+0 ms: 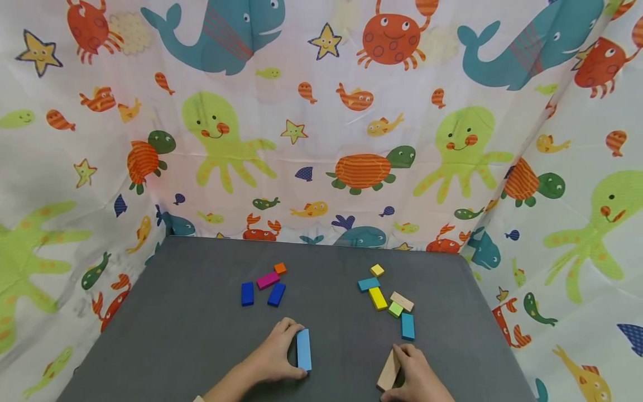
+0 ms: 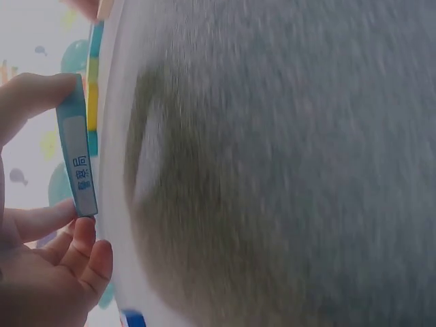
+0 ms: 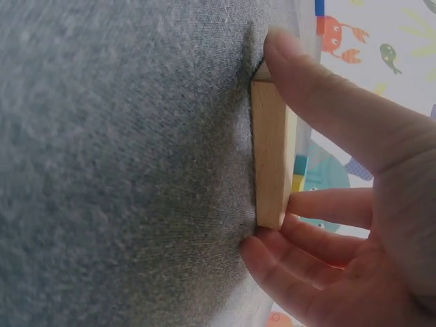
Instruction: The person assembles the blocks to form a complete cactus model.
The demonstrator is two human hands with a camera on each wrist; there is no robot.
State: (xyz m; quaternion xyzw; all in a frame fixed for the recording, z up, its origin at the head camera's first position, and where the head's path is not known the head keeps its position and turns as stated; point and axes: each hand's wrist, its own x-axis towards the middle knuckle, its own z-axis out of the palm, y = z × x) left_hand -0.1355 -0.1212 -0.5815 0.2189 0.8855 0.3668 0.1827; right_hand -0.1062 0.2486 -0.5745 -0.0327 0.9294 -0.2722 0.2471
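Between thumb and fingers, my left hand (image 1: 273,353) pinches a light blue block (image 1: 303,350) by its two ends, near the front middle of the table. Dark printed characters show on the side of that light blue block (image 2: 78,153) in the left wrist view, where it looks slightly raised off the surface. To the right, my right hand (image 1: 416,375) grips a plain wooden block (image 1: 389,371) end to end. In the right wrist view this wooden block (image 3: 271,153) rests against the grey tabletop, thumb at one end and fingertips at the other.
On the dark grey table (image 1: 201,329), a left group holds dark blue blocks (image 1: 247,293), a magenta block (image 1: 268,280) and an orange block (image 1: 280,268). Another group, with a yellow block (image 1: 378,298) and a teal block (image 1: 408,326), lies right. A sea-animal curtain (image 1: 301,195) surrounds the table.
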